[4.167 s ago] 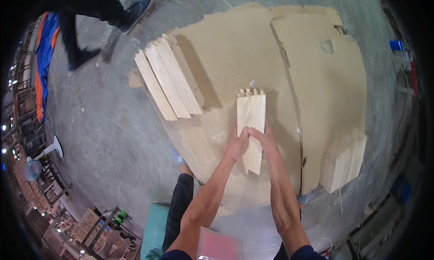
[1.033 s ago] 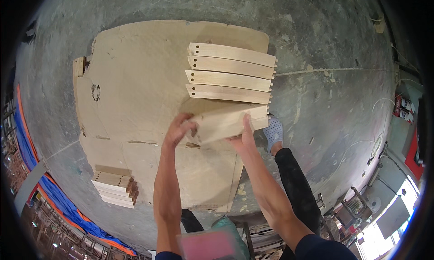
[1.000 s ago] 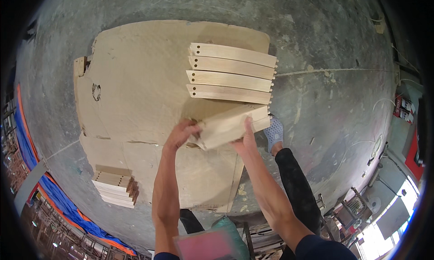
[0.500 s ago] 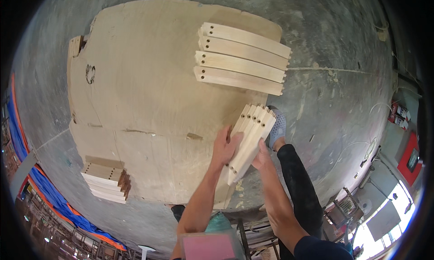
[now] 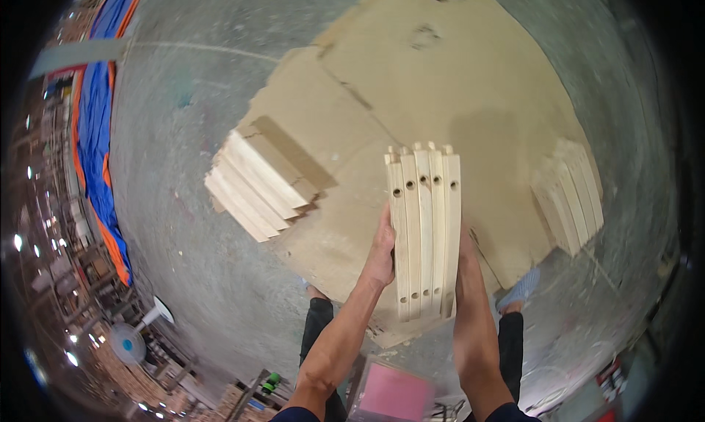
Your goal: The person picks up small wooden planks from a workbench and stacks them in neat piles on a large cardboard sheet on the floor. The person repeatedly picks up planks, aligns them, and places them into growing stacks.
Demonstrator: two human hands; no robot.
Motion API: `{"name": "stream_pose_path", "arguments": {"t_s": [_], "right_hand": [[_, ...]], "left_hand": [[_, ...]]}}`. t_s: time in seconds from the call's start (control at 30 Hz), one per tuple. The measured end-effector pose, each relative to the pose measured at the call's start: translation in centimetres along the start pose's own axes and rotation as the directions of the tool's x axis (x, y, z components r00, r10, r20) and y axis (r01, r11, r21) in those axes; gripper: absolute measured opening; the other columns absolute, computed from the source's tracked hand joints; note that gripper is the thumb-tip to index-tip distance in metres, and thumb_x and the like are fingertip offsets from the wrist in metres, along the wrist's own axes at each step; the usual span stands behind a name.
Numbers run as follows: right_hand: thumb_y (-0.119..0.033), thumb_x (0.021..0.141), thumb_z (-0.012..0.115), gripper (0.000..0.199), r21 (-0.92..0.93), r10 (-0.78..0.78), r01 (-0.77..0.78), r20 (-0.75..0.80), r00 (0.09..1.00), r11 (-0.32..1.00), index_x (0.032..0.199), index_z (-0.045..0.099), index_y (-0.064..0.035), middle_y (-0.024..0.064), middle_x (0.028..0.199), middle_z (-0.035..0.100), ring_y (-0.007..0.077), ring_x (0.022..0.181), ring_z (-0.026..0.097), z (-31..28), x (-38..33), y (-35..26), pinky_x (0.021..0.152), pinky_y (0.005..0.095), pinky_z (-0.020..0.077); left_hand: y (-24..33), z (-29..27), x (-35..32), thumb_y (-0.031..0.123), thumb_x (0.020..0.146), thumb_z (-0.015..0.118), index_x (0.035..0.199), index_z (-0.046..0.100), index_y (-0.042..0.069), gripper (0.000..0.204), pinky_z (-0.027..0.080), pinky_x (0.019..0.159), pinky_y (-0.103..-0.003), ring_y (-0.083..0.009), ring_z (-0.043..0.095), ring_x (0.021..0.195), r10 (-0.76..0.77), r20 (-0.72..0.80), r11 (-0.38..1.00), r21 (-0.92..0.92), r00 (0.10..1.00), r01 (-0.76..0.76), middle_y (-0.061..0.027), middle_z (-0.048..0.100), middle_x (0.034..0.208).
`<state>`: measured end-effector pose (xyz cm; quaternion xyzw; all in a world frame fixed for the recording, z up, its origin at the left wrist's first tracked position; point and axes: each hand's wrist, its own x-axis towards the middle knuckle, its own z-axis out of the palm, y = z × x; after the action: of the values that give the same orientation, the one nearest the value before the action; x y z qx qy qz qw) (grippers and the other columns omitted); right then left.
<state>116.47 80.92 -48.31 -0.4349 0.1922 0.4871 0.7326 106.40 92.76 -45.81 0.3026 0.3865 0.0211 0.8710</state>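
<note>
Between my two hands is a bundle of several pale wooden slats [image 5: 422, 235], standing side by side with dark drilled holes near both ends and small pegs at the far end. My left hand [image 5: 382, 247] presses against the bundle's left side. My right hand [image 5: 465, 247] grips the opposite side, its fingers mostly hidden by the wood. Left of the bundle lies a stack of similar slats [image 5: 257, 186], stepped at its near end. Another slat stack [image 5: 575, 194], blurred by motion, lies to the right.
Under the stacks a large tan sheet [image 5: 485, 70] with ragged edges covers the grey concrete floor [image 5: 198, 106]. My feet are at its near edge. A pink card [image 5: 396, 391] shows at the bottom. At the left are a fan [image 5: 128, 345] and a blue-and-orange tarp [image 5: 94, 128].
My view has swung left, so the left stack appears closer and the other stack sits at the right. Still in both hands, the bundle has turned from slanted to pointing straight away from me.
</note>
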Motion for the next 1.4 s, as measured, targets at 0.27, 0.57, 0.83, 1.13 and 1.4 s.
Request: {"name": "stream_pose_path", "arguments": {"t_s": [0.27,0.57,0.83,1.13,1.4], "right_hand": [[-0.015,0.099,0.056,0.035,-0.445,-0.139,0.118,-0.013,0.99,0.888,0.131,0.062,-0.0027,0.0088,0.115,0.07,0.0152,0.097,0.067,11.9,18.8,3.9,0.083,0.0311,0.0554],[-0.031,0.102,0.052,0.044,-0.796,0.181,-0.134,-0.031,0.983,0.591,0.131,0.062,0.0011,0.0128,0.113,0.072,0.0178,0.093,0.069,19.5,27.7,2.1,0.082,0.0328,0.0555],[-0.073,0.095,0.041,0.084,-0.494,0.229,-0.196,0.006,0.973,0.847,0.134,0.058,-0.0002,0.0132,0.123,0.063,0.0207,0.111,0.06,15.4,32.0,3.0,0.098,0.036,0.0466],[-0.039,0.09,0.055,0.053,-0.669,0.242,-0.034,0.221,0.945,0.743,0.128,0.058,-0.0015,0.01,0.115,0.06,0.0207,0.107,0.057,19.1,29.7,3.7,0.098,0.0345,0.0428],[-0.046,0.096,0.052,0.057,-0.97,-0.201,0.231,0.243,0.949,-0.079,0.119,0.066,0.004,0.0232,0.11,0.067,0.033,0.108,0.064,20.8,29.4,4.2,0.094,0.0419,0.0473]], "left_hand": [[14.3,-10.6,7.8,0.047,0.096,0.062,0.159,0.018,0.003,0.088,0.031,0.116,-0.036,-0.023,0.035,0.143,0.332,-0.107,0.943,0.009,0.937,-0.333,-0.0139,0.033,0.157],[18.2,-16.0,14.0,0.06,0.089,0.067,0.158,0.013,-0.002,0.107,0.025,0.119,-0.039,-0.0331,0.03,0.147,0.456,-0.508,0.89,0.228,0.731,-0.396,-0.0239,0.029,0.159],[17.8,-14.5,16.0,0.055,0.089,0.068,0.157,0.019,0.0,0.1,0.031,0.117,-0.039,-0.0341,0.039,0.142,0.422,-0.596,0.895,0.395,0.683,-0.209,-0.024,0.037,0.155],[17.4,-15.4,16.0,0.054,0.092,0.064,0.158,0.015,-0.002,0.1,0.026,0.119,-0.04,-0.0336,0.031,0.146,0.436,-0.612,0.893,0.382,0.66,-0.236,-0.0236,0.028,0.159],[17.3,-15.5,16.1,0.051,0.091,0.066,0.158,0.016,-0.002,0.099,0.026,0.119,-0.039,-0.0331,0.029,0.147,0.448,-0.627,0.887,0.401,0.637,-0.229,-0.0231,0.027,0.16]]}}
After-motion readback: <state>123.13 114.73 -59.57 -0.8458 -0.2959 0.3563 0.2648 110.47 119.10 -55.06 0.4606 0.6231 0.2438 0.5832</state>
